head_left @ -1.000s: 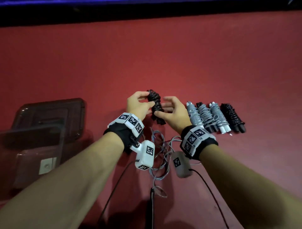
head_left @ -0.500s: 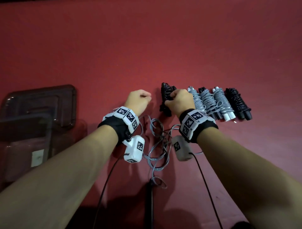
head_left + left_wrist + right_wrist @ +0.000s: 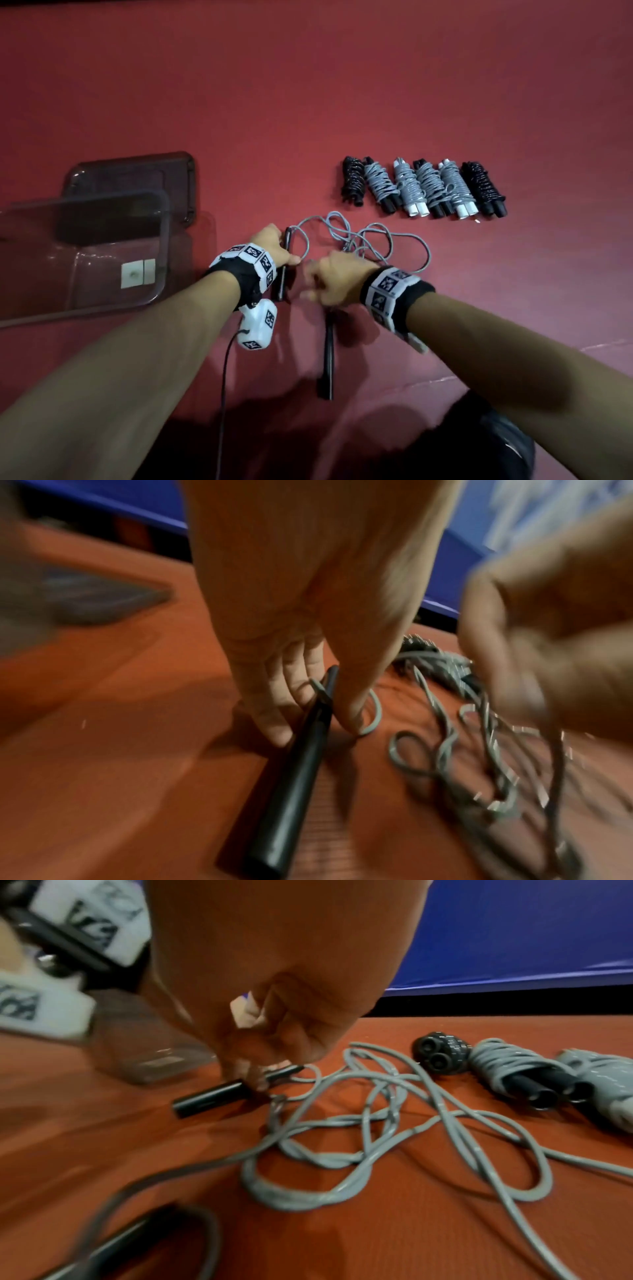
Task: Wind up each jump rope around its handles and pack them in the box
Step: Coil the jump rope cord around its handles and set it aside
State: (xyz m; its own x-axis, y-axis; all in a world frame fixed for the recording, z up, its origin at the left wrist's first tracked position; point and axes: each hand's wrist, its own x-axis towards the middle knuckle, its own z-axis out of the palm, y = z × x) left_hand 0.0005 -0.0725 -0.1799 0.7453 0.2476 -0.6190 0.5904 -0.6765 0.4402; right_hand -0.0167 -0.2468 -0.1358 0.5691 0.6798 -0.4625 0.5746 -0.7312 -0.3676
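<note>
- Left hand (image 3: 270,246) is pinching the near handle (image 3: 282,270) of the loose grey rope (image 3: 363,240), fingers on one side and thumb on the other, as the left wrist view shows; the handle is lying low against the red mat (image 3: 342,85)
- Right hand (image 3: 334,281) is hovering just right of that handle, blurred; fingers look loosely curled and holding nothing, though the blur leaves this short of certain
- Second handle (image 3: 328,356) is lying on the mat nearer the person than the first handle, not gripped
- Six wound ropes (image 3: 423,186) are lying in a row beyond and to the right of the first handle; none are packed
- Box (image 3: 85,260) is sitting well left of the first handle, its lid (image 3: 137,178) behind it
- Risk: the cord is lying in crossed loops, so lifting the handle may drag the tangle and knot it
- Risk: loops reaching toward the row could snag and disturb the nearest wound rope
- Risk: winding around one handle alone would leave the second trailing
- Head view alone is showing the box, the row and the second handle; left wrist view alone is showing the pinch; right wrist view is showing the cord crossings and the open handle ends of the wound ropes
</note>
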